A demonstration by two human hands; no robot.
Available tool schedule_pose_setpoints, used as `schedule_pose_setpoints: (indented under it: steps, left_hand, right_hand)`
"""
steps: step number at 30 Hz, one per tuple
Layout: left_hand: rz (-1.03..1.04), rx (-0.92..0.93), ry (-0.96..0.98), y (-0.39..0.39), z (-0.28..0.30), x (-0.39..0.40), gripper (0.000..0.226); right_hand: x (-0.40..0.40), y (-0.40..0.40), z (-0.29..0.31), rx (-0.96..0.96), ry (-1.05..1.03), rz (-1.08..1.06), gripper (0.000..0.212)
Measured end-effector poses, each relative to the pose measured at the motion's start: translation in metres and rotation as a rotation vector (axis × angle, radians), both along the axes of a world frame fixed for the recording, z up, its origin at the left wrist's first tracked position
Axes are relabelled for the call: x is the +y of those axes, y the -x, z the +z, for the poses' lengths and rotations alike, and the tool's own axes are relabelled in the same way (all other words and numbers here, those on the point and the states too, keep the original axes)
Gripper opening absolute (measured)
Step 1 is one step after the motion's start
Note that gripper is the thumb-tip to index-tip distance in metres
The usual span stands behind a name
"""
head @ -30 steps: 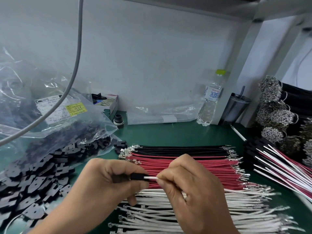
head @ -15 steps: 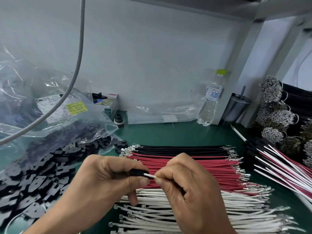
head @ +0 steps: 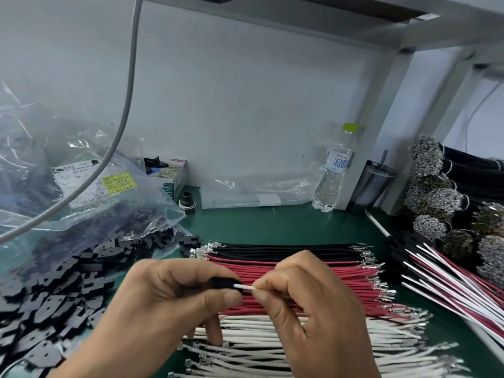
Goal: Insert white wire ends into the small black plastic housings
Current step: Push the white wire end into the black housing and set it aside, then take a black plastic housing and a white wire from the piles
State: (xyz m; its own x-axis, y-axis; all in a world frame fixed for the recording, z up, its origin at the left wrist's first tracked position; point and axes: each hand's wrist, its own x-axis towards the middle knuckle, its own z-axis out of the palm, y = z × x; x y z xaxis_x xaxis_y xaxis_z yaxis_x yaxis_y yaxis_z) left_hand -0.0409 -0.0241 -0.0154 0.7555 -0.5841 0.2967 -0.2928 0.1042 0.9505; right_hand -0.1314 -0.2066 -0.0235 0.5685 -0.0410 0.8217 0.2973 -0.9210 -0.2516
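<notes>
My left hand (head: 166, 301) pinches a small black plastic housing (head: 224, 282) between thumb and fingers, low in the middle of the view. My right hand (head: 305, 309) grips a white wire (head: 244, 288) between thumb and forefinger. The wire's end goes into the housing's right side; only a short white stretch shows between my two hands. Beneath my hands lies a row of loose white wires (head: 354, 347) with metal terminals. A heap of black housings (head: 62, 290) covers the mat at the left.
Red wires (head: 313, 271) and black wires (head: 286, 248) lie in rows behind my hands on the green mat (head: 286, 222). A plastic bag of black parts (head: 81, 192) sits at the left. A water bottle (head: 335, 170), a cup (head: 375, 184) and finished bundles (head: 450, 268) stand at the right.
My hands have drawn closer together and the visible white stretch between housing and right fingertips has shortened slightly. Both hands sit a little higher over the red wires.
</notes>
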Motion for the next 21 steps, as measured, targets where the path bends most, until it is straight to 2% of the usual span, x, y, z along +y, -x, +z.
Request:
schedule_pose_setpoints:
  steps: [2, 5, 10, 12, 15, 19, 21]
  left_hand:
    - [0.034, 0.071, 0.084, -0.005, 0.000, 0.001, 0.040]
    - [0.105, 0.183, 0.249, -0.014, -0.002, 0.005, 0.067]
    - [0.137, 0.259, 0.305, -0.019, -0.007, 0.003, 0.083]
    - [0.150, 0.207, 0.238, -0.018, -0.007, 0.004, 0.074]
    - [0.254, 0.089, 0.203, -0.016, -0.008, 0.006, 0.038]
    - [0.352, -0.113, 0.088, -0.010, -0.011, 0.005, 0.025]
    - [0.377, -0.307, -0.009, -0.006, -0.012, 0.004, 0.014]
  right_hand:
    - [-0.007, 0.002, 0.003, 0.011, 0.050, -0.062, 0.021]
    - [-0.018, 0.004, 0.007, 0.093, 0.135, -0.189, 0.031]
    - [-0.030, 0.008, 0.016, -0.056, 0.162, -0.221, 0.027]
    - [-0.040, 0.014, 0.025, -0.097, 0.158, -0.235, 0.026]
    - [-0.077, 0.035, 0.048, -0.079, 0.126, -0.392, 0.026]
    - [-0.157, 0.068, 0.052, 0.085, 0.110, -0.712, 0.031]
    - [-0.193, 0.086, 0.037, 0.193, 0.122, -0.804, 0.029]
